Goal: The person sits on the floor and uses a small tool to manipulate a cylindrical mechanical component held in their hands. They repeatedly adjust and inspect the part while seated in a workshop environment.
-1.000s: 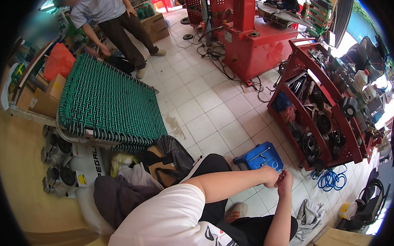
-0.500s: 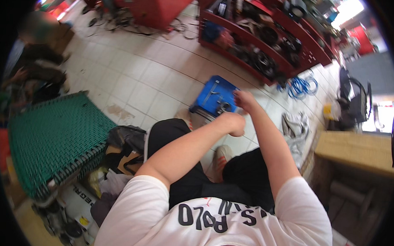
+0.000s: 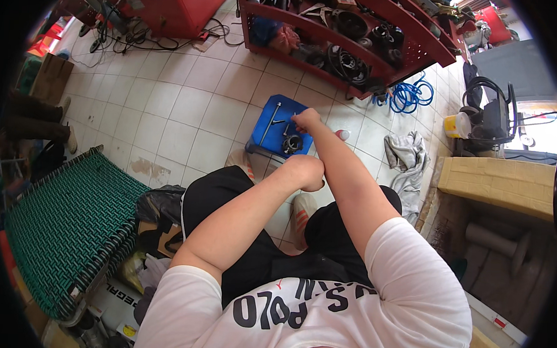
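Observation:
My right hand [image 3: 307,118] reaches over a blue plastic stool top [image 3: 263,115] on short legs, its fingers pinched at something small that I cannot make out. On that top lie a long metal bar [image 3: 270,124], a smaller tool and a dark round metal part [image 3: 292,143]. My left hand [image 3: 304,170] is curled closed beside my right forearm, nearer my knees; whatever it holds is hidden. A small white bottle [image 3: 342,135] stands beside the stool, partly behind my arm.
A red tool trolley [image 3: 338,41], red machine [image 3: 174,8] and cables lie ahead. A blue coiled hose [image 3: 411,96], grey cloth [image 3: 402,154] and cardboard box [image 3: 493,187] are rightward. A green woven cot [image 3: 75,210] is left; a person's legs [image 3: 41,123] show at the far left.
My view has swung down and rightward. My hands, together a second ago, have separated: the right moved out over the blue stool top, the left stayed nearer my knees.

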The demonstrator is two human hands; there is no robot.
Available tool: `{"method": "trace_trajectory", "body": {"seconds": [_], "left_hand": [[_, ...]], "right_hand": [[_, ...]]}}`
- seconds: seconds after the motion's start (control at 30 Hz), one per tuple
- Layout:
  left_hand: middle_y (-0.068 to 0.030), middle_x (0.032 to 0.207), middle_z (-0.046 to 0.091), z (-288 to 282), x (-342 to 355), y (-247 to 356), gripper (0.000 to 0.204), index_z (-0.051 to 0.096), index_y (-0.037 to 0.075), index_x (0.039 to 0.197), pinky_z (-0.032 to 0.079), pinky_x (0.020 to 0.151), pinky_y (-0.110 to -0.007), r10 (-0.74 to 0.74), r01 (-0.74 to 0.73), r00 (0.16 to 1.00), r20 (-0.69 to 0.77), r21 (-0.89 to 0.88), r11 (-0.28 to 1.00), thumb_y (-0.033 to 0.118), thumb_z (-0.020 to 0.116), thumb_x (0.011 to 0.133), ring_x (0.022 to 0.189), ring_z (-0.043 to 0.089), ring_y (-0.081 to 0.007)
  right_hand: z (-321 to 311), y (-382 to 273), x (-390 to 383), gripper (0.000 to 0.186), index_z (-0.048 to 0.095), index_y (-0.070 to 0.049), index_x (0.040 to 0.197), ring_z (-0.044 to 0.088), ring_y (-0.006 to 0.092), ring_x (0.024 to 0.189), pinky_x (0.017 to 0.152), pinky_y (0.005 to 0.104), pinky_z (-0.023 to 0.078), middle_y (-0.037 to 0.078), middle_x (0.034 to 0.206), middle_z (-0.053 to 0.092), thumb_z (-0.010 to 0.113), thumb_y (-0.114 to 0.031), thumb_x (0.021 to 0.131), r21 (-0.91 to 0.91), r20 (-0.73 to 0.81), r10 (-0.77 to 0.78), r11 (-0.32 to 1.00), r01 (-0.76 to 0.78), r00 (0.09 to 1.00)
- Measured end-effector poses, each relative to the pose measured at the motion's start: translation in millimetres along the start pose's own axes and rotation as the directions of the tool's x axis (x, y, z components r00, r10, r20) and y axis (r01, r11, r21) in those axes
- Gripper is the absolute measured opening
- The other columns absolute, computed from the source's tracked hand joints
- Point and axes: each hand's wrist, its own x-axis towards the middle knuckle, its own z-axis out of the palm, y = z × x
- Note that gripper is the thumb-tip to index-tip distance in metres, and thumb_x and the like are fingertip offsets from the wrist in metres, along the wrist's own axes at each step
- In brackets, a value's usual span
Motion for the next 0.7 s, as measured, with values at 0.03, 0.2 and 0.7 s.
{"method": "trace_trajectory", "body": {"seconds": [0.03, 0.2, 0.7], "left_hand": [[-0.0198, 0.106, 0.074, -0.8, 1.4, 0.4, 0.029, 0.076, 0.003, 0.103, 0.057, 0.087, -0.045, -0.003, 0.003, 1.000, 0.002, 0.007, 1.000, 0.022, 0.064, 0.085, 0.100, 0.071, -0.0340], [-0.0199, 0.108, 0.073, -1.0, 5.3, 1.4, 0.030, 0.076, 0.003, 0.105, 0.057, 0.087, -0.045, -0.007, 0.008, 0.999, -0.037, 0.023, 1.000, 0.021, 0.064, 0.084, 0.101, 0.071, -0.0341], [-0.0200, 0.111, 0.073, -3.2, 4.0, 7.5, 0.033, 0.075, 0.003, 0.109, 0.057, 0.090, -0.045, 0.005, -0.005, 1.000, 0.017, 0.015, 1.000, 0.023, 0.064, 0.086, 0.104, 0.071, -0.0342]], "right_hand": [[-0.2, 4.0, 5.6, 0.034, 0.073, 0.005, 0.089, 0.074, 0.0234, 0.066, 0.059, 0.0344, 0.061, 0.015, 0.081, 0.076, 0.072, -0.029, 0.089, -0.025, 0.013, 0.017, 1.000, -0.017, 1.000], [-3.6, 14.7, 27.9, 0.026, 0.068, 0.007, 0.104, 0.075, 0.0277, 0.076, 0.060, 0.0388, 0.062, 0.018, 0.092, 0.074, 0.068, -0.016, 0.093, 0.102, 0.070, 0.109, 0.988, -0.116, 0.992], [-14.8, 9.1, 12.3, 0.031, 0.066, 0.003, 0.116, 0.075, 0.0278, 0.080, 0.069, 0.0383, 0.062, 0.018, 0.103, 0.073, 0.058, -0.019, 0.096, 0.170, 0.024, 0.023, 0.985, -0.026, 0.999]]}}
